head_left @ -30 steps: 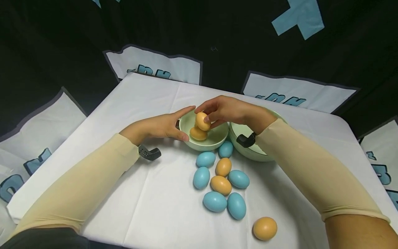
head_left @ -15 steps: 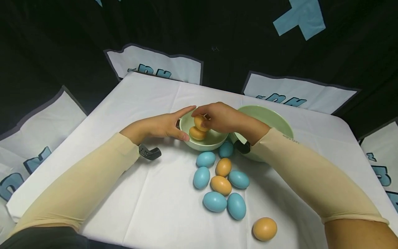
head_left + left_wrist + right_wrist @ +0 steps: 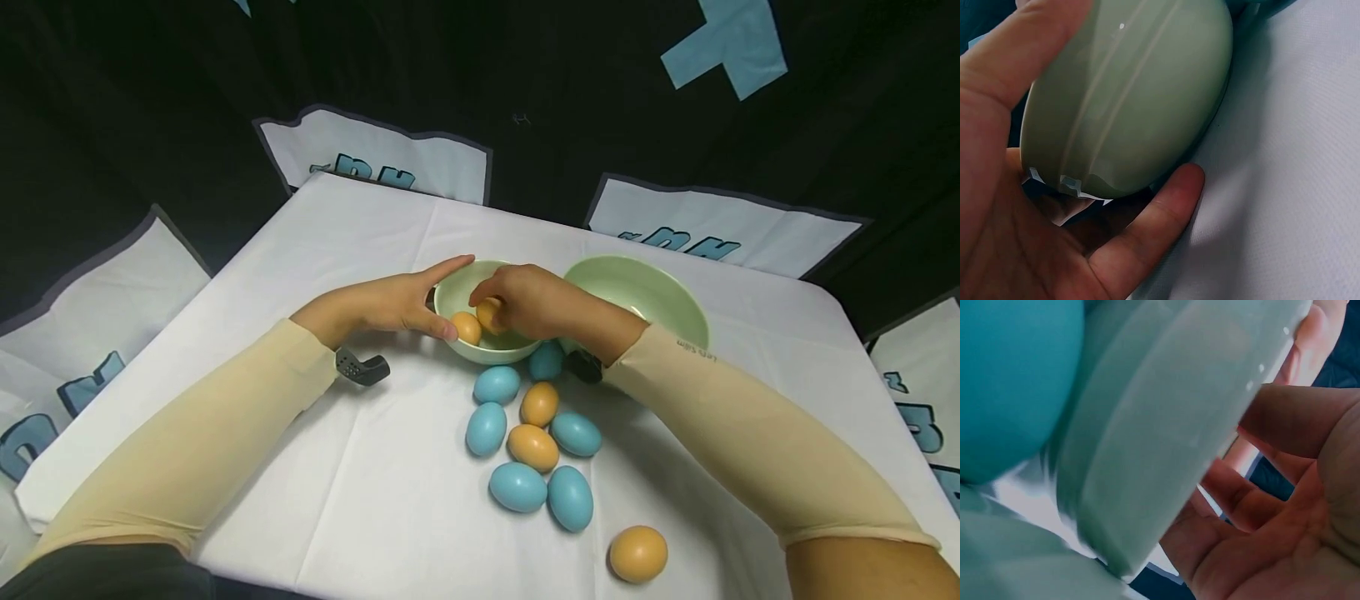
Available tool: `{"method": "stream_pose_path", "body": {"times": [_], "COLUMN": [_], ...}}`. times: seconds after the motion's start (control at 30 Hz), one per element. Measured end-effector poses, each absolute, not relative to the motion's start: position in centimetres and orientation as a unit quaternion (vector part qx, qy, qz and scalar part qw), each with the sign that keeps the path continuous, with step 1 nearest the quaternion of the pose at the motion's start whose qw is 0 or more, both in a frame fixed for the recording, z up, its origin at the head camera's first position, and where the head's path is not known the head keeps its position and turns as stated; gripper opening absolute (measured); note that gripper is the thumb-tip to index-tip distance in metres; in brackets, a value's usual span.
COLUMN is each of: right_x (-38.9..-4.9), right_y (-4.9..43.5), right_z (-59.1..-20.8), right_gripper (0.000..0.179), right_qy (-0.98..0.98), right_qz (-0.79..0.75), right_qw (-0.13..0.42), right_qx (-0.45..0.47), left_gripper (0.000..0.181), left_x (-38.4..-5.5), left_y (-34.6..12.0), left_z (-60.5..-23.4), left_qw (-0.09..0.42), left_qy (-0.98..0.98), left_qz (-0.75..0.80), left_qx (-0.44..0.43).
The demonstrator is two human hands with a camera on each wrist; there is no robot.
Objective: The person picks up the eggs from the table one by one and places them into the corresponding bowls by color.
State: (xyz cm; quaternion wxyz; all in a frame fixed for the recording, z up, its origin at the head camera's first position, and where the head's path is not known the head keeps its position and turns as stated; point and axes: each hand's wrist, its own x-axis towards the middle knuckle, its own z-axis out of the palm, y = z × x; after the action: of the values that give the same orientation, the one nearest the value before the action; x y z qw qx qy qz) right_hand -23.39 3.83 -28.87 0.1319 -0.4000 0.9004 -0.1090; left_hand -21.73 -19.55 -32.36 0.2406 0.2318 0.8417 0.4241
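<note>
In the head view, my left hand (image 3: 386, 304) holds the small pale green bowl (image 3: 453, 287) by its left side, thumb at the near rim and fingers at the far side. The left wrist view shows the bowl's outer wall (image 3: 1154, 94) between thumb and fingers. Reaching inside the bowl, my right hand (image 3: 536, 300) holds an orange-yellow egg (image 3: 489, 315) in its fingers. Another orange-yellow egg (image 3: 467, 328) lies beside it, near my left thumb. In the right wrist view the bowl's wall (image 3: 1154, 444) hides the held egg and the fingertips.
A larger green bowl (image 3: 645, 287) stands to the right, partly behind my right forearm. Several blue eggs (image 3: 517, 487) and two orange-yellow eggs (image 3: 533, 447) are clustered in front of the bowls on the white tablecloth (image 3: 405, 500). One more orange-yellow egg (image 3: 638, 554) lies near the front edge.
My right hand has lowered its egg into the small bowl. The egg beneath it has shifted left and nearer. My left hand stays at the bowl. More of the larger bowl now shows.
</note>
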Motion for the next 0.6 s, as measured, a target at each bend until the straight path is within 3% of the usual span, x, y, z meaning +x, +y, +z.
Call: {"method": "stream_pose_path", "body": {"times": [0.43, 0.6], "right_x": [-23.2, -23.2], "right_y": [4.4, 4.6], "right_z": [-29.5, -29.4], "right_gripper": [0.014, 0.029], "right_qy": [0.895, 0.906], "right_qz": [-0.125, -0.133], "right_qw": [0.170, 0.204], "right_qx": [-0.392, -0.347], "left_gripper": [0.109, 0.108], "left_x": [-22.7, -23.4], "left_y": [-19.9, -20.2], "left_z": [-33.6, -34.5], "left_qw": [0.241, 0.241], "left_qy": [0.843, 0.846], "left_qz": [0.426, 0.421], "left_qx": [0.222, 0.221]}}
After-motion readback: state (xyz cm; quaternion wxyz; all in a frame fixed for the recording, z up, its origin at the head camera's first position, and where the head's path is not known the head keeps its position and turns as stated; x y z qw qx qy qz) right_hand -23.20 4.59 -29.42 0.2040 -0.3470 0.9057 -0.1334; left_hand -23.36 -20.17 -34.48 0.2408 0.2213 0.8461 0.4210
